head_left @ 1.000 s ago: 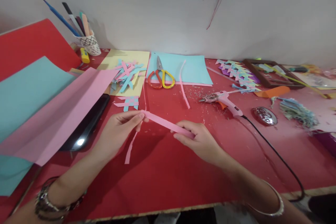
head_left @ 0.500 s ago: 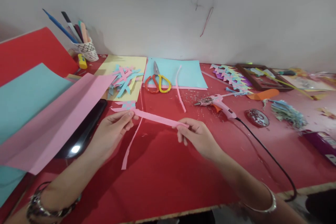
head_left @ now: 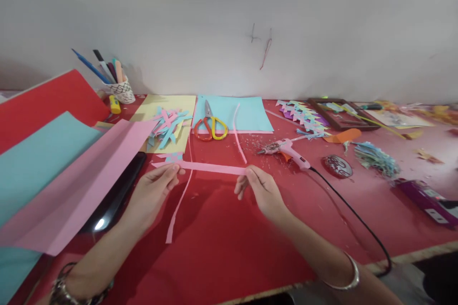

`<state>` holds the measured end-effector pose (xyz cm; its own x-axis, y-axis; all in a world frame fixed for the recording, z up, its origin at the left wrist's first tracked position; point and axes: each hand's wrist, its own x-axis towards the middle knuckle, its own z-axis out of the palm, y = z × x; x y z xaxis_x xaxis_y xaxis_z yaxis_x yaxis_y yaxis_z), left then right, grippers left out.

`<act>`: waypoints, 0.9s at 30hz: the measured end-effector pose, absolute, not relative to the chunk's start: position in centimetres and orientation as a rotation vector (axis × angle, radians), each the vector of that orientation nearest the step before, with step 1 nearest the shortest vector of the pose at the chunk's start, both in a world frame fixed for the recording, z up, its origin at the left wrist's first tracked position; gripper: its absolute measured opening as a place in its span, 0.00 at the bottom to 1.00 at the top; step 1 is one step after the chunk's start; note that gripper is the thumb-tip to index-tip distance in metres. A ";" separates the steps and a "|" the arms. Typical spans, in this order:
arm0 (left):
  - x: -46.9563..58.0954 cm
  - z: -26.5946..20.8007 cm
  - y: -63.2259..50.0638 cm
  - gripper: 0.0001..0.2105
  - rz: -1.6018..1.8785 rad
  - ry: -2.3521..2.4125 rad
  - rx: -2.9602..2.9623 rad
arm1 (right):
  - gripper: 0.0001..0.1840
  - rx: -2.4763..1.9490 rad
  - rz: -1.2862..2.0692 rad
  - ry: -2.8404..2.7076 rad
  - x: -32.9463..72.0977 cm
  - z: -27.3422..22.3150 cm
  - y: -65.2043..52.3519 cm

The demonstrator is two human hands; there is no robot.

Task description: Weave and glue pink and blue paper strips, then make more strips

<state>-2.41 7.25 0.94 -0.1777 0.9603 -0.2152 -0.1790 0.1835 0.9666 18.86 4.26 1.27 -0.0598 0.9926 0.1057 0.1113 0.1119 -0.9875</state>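
A pink paper strip (head_left: 213, 167) stretches nearly level between my two hands above the red table. My left hand (head_left: 155, 186) pinches its left end, and the fingertips of my right hand (head_left: 259, 188) grip its right end. Just behind my left fingers is a small woven piece of pink and blue paper (head_left: 174, 157); whether the strip is joined to it I cannot tell. A narrow pink paper offcut (head_left: 181, 202) lies beside my left hand. Scissors (head_left: 210, 126) with red and yellow handles rest at the edge of the blue sheets (head_left: 246, 112).
Large coloured sheets (head_left: 82, 176) overlap a dark phone-like object (head_left: 118, 200) at left. Cut strips (head_left: 168, 126) pile on yellow paper. To the right lie a pink glue gun (head_left: 289, 152) with a trailing cord (head_left: 350, 209), a tassel (head_left: 375, 157) and a purple power strip (head_left: 425, 202).
The strip has turned from sloping down to the right to almost level. My right fingers hold it closer to its end. The camera view has shifted up and to the right.
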 end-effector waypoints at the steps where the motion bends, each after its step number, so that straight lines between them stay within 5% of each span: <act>1: -2.4 0.9 7.2 0.11 1.271 1.317 0.872 | 0.22 -1.196 1.066 -1.412 18.9 1.3 4.2; 9: -2.3 1.5 7.2 0.12 1.347 1.392 1.164 | 0.17 -1.249 0.890 -1.731 19.6 0.9 4.6; 14: -2.0 2.3 5.8 0.17 1.412 1.542 1.921 | 0.15 -1.184 0.768 -2.007 19.9 1.8 4.6; 21: 0.2 5.2 2.7 0.21 0.603 1.075 2.051 | 0.15 -1.030 0.405 -2.655 18.2 5.9 3.7; 27: 0.2 5.1 2.1 0.18 0.625 1.114 1.862 | 0.14 -1.095 0.666 -2.601 18.3 8.7 4.3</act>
